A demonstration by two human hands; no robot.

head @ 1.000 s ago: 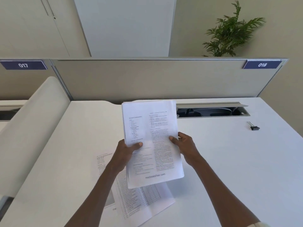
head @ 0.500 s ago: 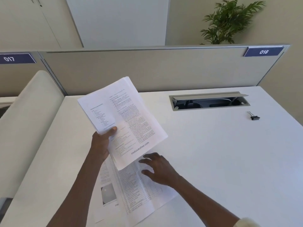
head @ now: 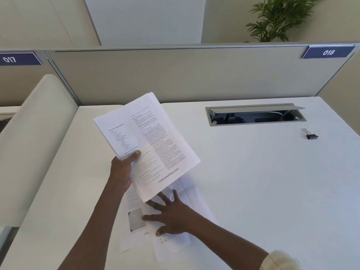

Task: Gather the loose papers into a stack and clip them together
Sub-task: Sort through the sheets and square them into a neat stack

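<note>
My left hand (head: 121, 170) grips a stack of printed white papers (head: 153, 141) by its lower left edge and holds it tilted above the white desk (head: 263, 182). Below it, loose printed sheets (head: 196, 193) lie overlapping on the desk near the front; one shows a grey picture. My right hand (head: 171, 215) lies flat on these loose sheets with its fingers spread. A black binder clip (head: 311, 135) rests far off at the right of the desk, away from both hands.
A cable hatch (head: 255, 114) stands open in the desk at the back right. A beige partition (head: 175, 75) with labels 017 and 018 closes the back. A rounded white divider (head: 35, 143) runs along the left. A plant (head: 276, 18) stands behind the partition.
My right hand let go of the held stack and came down onto the loose sheets, now pressing flat with fingers spread. My left hand alone holds the stack, swung to the left and tilted.
</note>
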